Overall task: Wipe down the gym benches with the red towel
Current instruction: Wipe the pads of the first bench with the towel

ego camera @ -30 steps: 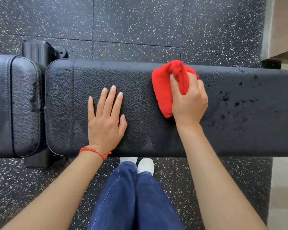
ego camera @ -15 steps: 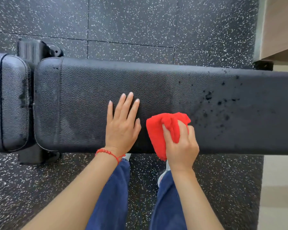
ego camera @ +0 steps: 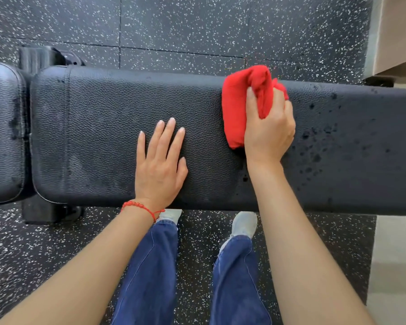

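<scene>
The right hand [ego camera: 268, 132] has its grip curled tight around the bunched red towel [ego camera: 238, 106], pressing it onto the black bench [ego camera: 103, 127] at the far edge of the pad, so that a little of the cloth pokes past that edge. The bench runs long from left to right in front of the person, and the dark wet spots [ego camera: 314, 146] lie just to the right of the towel, spreading on toward the right end. So the unwiped stretch sits on the towel hand's own side, and I'd judge the next strokes should work rightward along the pad. The left hand [ego camera: 161, 165] lies flat with fingers straight on the pad well left of the towel, holding nothing, just steadying.
</scene>
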Demonstrator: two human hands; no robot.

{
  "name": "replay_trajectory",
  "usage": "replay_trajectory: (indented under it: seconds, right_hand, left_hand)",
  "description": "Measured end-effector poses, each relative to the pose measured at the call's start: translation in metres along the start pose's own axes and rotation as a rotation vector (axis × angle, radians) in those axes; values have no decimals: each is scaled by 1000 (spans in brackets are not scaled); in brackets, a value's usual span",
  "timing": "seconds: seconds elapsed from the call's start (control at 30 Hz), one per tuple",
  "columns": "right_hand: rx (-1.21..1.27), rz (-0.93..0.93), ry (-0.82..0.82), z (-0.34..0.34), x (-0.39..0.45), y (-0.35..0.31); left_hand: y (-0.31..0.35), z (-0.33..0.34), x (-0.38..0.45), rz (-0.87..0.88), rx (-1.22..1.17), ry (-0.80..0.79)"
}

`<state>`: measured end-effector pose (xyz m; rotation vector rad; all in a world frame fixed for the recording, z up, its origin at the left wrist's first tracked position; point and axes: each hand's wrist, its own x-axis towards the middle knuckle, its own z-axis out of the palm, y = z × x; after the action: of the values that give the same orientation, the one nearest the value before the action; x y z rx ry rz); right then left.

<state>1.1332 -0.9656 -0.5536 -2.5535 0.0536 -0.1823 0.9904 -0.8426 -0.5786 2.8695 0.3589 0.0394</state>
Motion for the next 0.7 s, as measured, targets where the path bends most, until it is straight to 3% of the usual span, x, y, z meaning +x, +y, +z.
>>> replay_trajectory:
  seconds: [0.33, 0.7]
  right_hand:
    - [-60, -95, -129, -52, -97, 61]
    - [-53, 44, -6, -28, 26, 41]
  left_hand:
    - [22, -3, 3, -25, -12, 16]
    - [81, 22, 27, 38, -46, 2]
